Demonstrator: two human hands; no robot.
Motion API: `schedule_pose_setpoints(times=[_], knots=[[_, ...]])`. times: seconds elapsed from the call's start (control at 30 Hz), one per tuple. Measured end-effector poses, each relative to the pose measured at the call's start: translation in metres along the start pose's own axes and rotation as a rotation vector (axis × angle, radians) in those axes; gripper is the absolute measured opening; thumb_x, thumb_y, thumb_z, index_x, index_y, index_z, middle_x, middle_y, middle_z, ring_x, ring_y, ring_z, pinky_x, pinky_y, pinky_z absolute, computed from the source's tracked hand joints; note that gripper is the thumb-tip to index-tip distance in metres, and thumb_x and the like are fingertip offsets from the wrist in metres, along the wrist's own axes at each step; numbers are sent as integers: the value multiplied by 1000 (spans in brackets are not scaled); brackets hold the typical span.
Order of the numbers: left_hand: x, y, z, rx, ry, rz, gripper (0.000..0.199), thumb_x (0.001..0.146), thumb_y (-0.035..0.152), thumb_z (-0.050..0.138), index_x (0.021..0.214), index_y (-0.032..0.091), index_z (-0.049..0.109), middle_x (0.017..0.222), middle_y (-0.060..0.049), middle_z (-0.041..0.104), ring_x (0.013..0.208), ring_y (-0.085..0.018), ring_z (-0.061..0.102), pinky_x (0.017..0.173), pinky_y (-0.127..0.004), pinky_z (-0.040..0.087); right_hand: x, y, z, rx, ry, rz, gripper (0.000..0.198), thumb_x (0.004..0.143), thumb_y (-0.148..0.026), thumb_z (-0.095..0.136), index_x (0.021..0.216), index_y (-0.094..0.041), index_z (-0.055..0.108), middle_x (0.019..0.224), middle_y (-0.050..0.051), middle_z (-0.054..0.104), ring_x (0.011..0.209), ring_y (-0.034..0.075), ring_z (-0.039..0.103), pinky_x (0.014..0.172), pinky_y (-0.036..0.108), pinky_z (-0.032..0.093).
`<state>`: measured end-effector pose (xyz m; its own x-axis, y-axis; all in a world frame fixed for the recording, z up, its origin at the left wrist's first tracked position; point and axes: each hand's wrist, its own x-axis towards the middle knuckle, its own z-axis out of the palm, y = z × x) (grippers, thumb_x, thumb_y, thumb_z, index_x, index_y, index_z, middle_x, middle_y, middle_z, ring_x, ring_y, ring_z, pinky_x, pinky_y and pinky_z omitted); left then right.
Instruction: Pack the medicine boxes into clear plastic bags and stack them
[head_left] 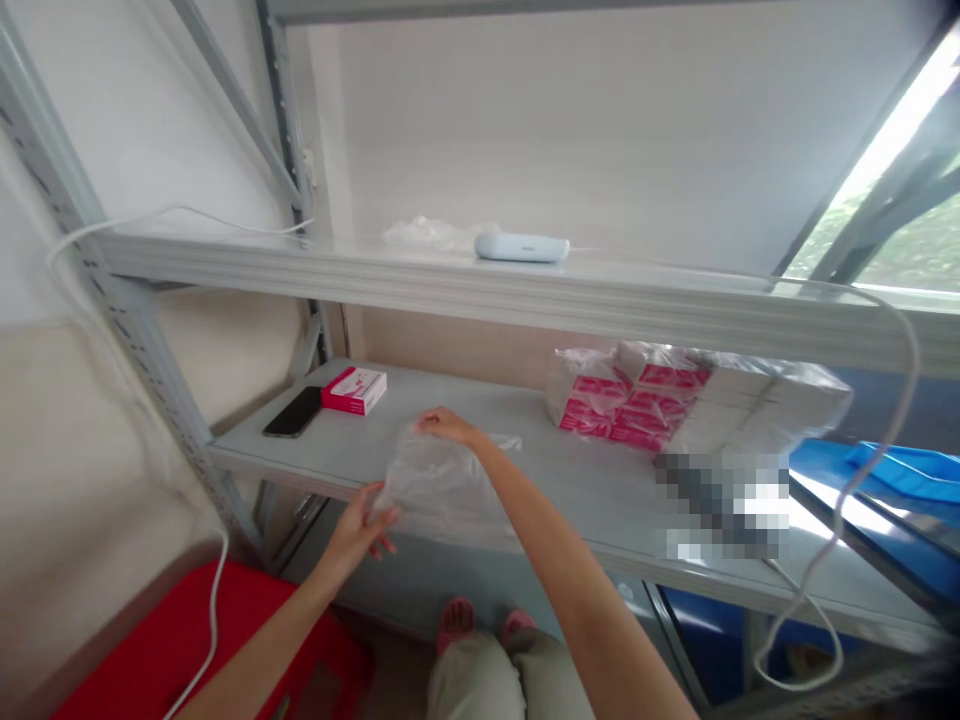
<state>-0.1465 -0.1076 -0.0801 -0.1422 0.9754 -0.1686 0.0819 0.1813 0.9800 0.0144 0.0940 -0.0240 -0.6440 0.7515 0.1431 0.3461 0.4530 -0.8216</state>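
Note:
A clear plastic bag (442,490) hangs between my hands at the front edge of the middle shelf. My right hand (446,425) reaches across and pinches its far upper edge. My left hand (364,525) is closed at the bag's left edge, its thumb and curled fingers against the film. No contents show inside the thin film. Behind my hands to the left, a small pink and white box (356,390) lies on the shelf, beside a black phone (295,412).
On the right, clear-wrapped packs of pink and white boxes (637,400) stand on the shelf (585,490). A light blue device (523,247) rests on the upper shelf. White cables (904,400) hang at both sides. A red stool (247,610) is below left, blue trays (900,470) right.

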Motion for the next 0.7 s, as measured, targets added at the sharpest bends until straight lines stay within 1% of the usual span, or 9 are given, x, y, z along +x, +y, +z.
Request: schedule_pose_setpoints(times=[0.13, 0.23, 0.33, 0.4, 0.43, 0.5, 0.57, 0.63, 0.7], knots=[[-1, -9, -38, -91, 93, -1, 64, 63, 51, 75, 113, 17, 56, 78, -5, 70, 48, -17, 64, 44, -26, 50, 31, -8, 32, -47, 90, -37, 11, 78, -31, 64, 76, -24, 72, 75, 0, 68, 75, 17, 58, 72, 29, 42], [1, -15, -67, -161, 182, -11, 54, 66, 45, 75, 109, 18, 56, 80, -5, 70, 52, -17, 66, 52, -29, 55, 60, -18, 61, -77, 149, -26, 13, 82, -35, 62, 83, -27, 72, 86, 1, 69, 84, 20, 60, 78, 33, 43], [7, -26, -93, -164, 402, -33, 54, 74, 43, 69, 117, 20, 47, 70, 0, 65, 43, -15, 61, 44, -28, 52, 87, -31, 90, -125, 169, -34, 16, 85, -37, 60, 92, -29, 72, 95, 2, 70, 90, 22, 61, 80, 36, 43], [12, -34, -109, -95, 535, 16, 50, 77, 45, 63, 117, 21, 44, 64, 3, 61, 36, -13, 55, 37, -25, 46, 100, -41, 106, -230, 180, -41, 20, 87, -39, 57, 97, -29, 71, 97, 3, 70, 91, 23, 61, 81, 37, 42], [14, -37, -116, -57, 572, 61, 47, 78, 46, 61, 114, 21, 44, 63, 3, 60, 35, -13, 53, 35, -23, 44, 104, -45, 113, -291, 189, -40, 23, 89, -41, 56, 100, -28, 70, 97, 4, 70, 92, 24, 61, 83, 38, 41], [19, -40, -126, -35, 593, 140, 41, 78, 46, 58, 107, 21, 47, 61, 3, 60, 35, -12, 52, 34, -22, 42, 106, -54, 121, -411, 244, -63, 32, 92, -46, 50, 106, -25, 68, 100, 7, 70, 96, 26, 60, 89, 42, 38], [22, -39, -130, -105, 592, 168, 38, 76, 44, 57, 104, 20, 48, 60, 3, 60, 38, -13, 54, 37, -23, 44, 101, -61, 122, -520, 340, -143, 37, 95, -46, 42, 112, -22, 65, 110, 11, 66, 104, 27, 56, 95, 46, 32], [24, -36, -128, -200, 604, 168, 39, 74, 40, 56, 106, 20, 48, 63, 2, 61, 43, -13, 56, 42, -24, 48, 87, -66, 116, -614, 425, -245, 38, 98, -43, 36, 117, -21, 61, 120, 12, 62, 111, 28, 51, 99, 47, 28], [26, -32, -123, -271, 632, 175, 38, 73, 36, 56, 106, 21, 48, 70, 2, 61, 52, -13, 60, 49, -25, 53, 68, -67, 107, -673, 438, -314, 38, 99, -42, 34, 123, -23, 57, 125, 11, 59, 116, 27, 48, 104, 48, 24]])
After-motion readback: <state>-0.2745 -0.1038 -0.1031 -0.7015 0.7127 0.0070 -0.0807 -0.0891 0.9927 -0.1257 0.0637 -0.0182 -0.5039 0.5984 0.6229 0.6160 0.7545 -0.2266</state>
